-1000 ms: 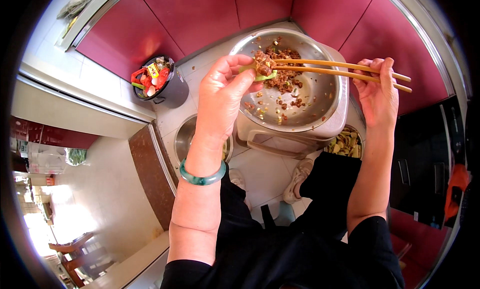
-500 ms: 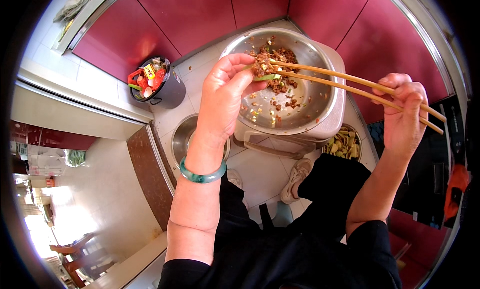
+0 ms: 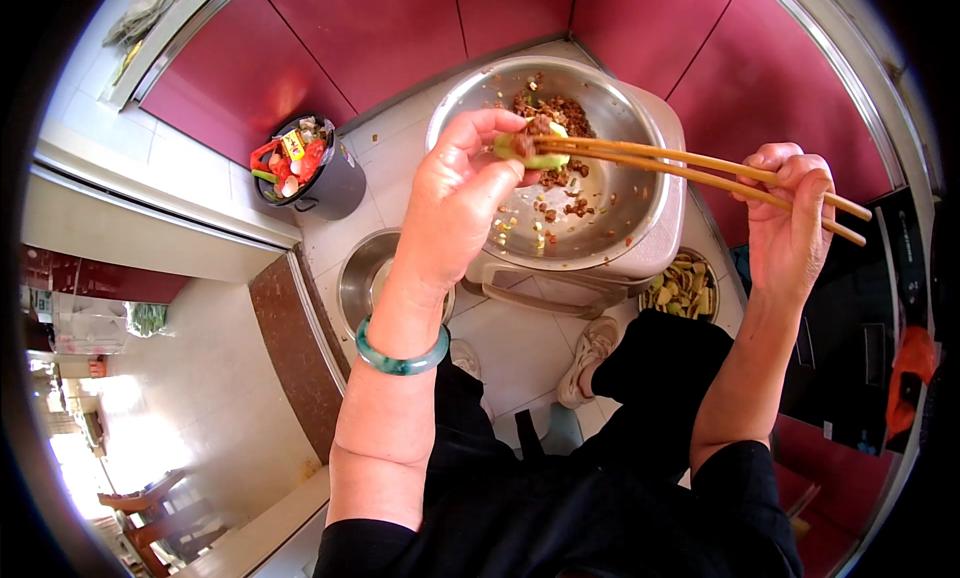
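Note:
Pinched between the thumb and fingers of my left hand (image 3: pixel 450 198) is a pale green vegetable slice (image 3: pixel 546 162), held over the near left part of a large metal bowl (image 3: pixel 622 143). Brown minced filling (image 3: pixel 537 130) sits on the slice. My right hand (image 3: pixel 790 218), out to the right, is closed round a pair of long wooden chopsticks (image 3: pixel 690 165). Their tips touch the filling at the slice and lie close together. More minced filling (image 3: pixel 568 114) is heaped at the bowl's far side, with loose bits scattered down its inner wall. My left fingers partly hide the slice.
Under the bowl stands a beige plastic stool (image 3: pixel 668 118). A second metal bowl (image 3: pixel 350 293) is on the floor, partly behind my left forearm. Cut green slices fill a container (image 3: pixel 712 303) near my right knee. A dark bin (image 3: pixel 335 186) of rubbish stands by red cabinets (image 3: pixel 370 28).
The chopsticks have swung slightly and their tips have come together at the slice. My right hand has moved a little left. The slice's green side shows more now.

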### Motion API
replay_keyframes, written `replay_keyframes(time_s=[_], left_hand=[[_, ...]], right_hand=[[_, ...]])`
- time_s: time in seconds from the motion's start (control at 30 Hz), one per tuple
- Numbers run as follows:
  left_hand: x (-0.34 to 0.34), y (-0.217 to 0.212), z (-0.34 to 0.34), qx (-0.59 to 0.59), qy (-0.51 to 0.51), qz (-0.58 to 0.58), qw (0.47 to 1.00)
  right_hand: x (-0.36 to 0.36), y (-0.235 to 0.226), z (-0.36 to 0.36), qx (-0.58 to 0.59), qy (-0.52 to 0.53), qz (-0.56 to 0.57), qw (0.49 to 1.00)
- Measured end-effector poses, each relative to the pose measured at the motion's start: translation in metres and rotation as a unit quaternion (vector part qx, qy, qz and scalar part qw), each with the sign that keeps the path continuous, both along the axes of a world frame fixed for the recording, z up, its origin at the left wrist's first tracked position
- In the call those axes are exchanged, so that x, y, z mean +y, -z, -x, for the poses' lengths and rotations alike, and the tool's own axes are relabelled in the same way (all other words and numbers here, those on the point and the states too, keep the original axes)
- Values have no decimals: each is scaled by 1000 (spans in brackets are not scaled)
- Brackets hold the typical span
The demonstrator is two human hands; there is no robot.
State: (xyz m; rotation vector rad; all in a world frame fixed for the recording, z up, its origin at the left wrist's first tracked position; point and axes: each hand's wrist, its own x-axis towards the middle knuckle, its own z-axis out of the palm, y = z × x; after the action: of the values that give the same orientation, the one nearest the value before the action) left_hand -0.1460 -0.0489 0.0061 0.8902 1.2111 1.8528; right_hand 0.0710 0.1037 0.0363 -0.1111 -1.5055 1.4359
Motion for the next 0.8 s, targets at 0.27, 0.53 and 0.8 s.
replay_keyframes(time_s=[0.27,0.53,0.8], left_hand=[[-1,-2,-3,12,-23,-18,999],[-4,5,2,25,-5,-24,999],[-5,0,-1,27,-5,-27,999]], right_hand=[[-11,-5,5,-10,21,-59,998],[-6,-5,-7,-18,-7,-9,1000],[-1,-7,-10,23,-23,38,999]])
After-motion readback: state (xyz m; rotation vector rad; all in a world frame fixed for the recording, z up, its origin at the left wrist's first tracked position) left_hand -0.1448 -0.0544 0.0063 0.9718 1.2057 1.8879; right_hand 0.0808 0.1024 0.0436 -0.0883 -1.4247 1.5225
